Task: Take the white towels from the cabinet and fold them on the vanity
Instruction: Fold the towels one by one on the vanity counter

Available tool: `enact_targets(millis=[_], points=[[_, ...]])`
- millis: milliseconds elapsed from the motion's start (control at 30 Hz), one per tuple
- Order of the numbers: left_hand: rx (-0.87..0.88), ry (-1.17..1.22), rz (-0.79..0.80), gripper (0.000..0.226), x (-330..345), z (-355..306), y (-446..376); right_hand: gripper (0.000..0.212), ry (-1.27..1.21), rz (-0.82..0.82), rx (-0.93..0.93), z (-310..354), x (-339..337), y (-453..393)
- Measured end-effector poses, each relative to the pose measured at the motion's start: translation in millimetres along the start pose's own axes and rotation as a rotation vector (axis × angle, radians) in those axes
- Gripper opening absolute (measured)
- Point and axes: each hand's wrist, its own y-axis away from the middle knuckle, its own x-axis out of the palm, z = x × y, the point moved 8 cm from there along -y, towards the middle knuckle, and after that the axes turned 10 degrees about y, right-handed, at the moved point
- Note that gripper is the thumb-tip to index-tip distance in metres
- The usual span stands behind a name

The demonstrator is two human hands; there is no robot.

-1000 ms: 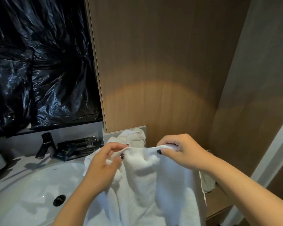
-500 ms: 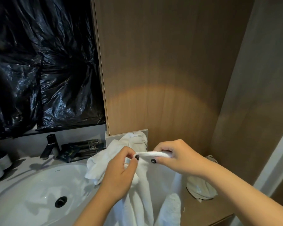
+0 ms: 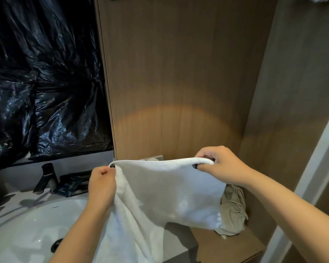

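A white towel hangs spread out in front of me over the vanity. My left hand pinches its top left corner. My right hand grips the top edge near the right corner. The top edge is stretched between both hands and the rest drapes down past the frame's bottom. The wooden cabinet niche rises behind the towel. The other white towel that lay behind is hidden by the spread towel.
A white sink basin with a dark drain lies at lower left, a black faucet behind it. Dark sachets sit by the faucet. A beige cloth bag leans in the niche's right corner. Black plastic covers the mirror.
My hands, close together on a bunched towel edge before, have moved apart and up. The towel's top edge is now stretched wide and flat between them.
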Motion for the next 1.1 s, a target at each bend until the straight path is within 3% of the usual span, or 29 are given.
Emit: enact_targets(millis=[67, 167, 333, 467, 533, 633, 733, 867, 967, 1100], points=[[-0.041, 0.049, 0.006, 0.019, 5.4, 2.2, 7.0, 0.02, -0.127, -0.002, 0.087, -3.0, 3.2, -1.1], [-0.166, 0.104, -0.024, 0.021, 7.9, 6.4, 13.9, 0.04, -0.341, 0.122, 0.187, -0.8, 19.5, 2.1], [-0.238, 0.234, 0.105, 0.047, 18.3, 0.3, 24.6, 0.03, -0.49, 0.166, 0.185, 19.4, 28.9, 3.7], [-0.212, 0.363, 0.166, 0.037, 18.1, -7.9, 29.4, 0.03, -0.667, 0.236, 0.161, 42.4, 36.6, 8.7], [-0.192, 0.35, 0.207, 0.032, 22.2, -9.0, 32.2, 0.031, -0.552, 0.187, 0.115, 50.0, 35.4, 8.5], [-0.191, 0.41, 0.266, 0.028, 29.2, -9.6, 41.6, 0.015, -0.218, 0.03, 0.031, 61.5, 29.6, 9.7], [-0.199, 0.428, 0.284, 0.027, 30.2, -8.3, 50.6, 0.005, -0.269, 0.053, -0.012, 71.7, 38.8, 13.3], [-0.2, 0.468, 0.359, 0.039, 29.1, -6.1, 60.7, 0.011, -0.059, -0.024, -0.123, 83.0, 45.3, 18.9], [-0.17, 0.473, 0.338, 0.024, 24.6, -3.3, 61.5, 0.023, -0.17, 0.027, -0.136, 88.4, 57.6, 21.2], [-0.207, 0.619, 0.357, 0.017, 23.3, -0.3, 65.6, 0.04, -0.511, 0.199, -0.029, 90.5, 81.7, 20.2]])
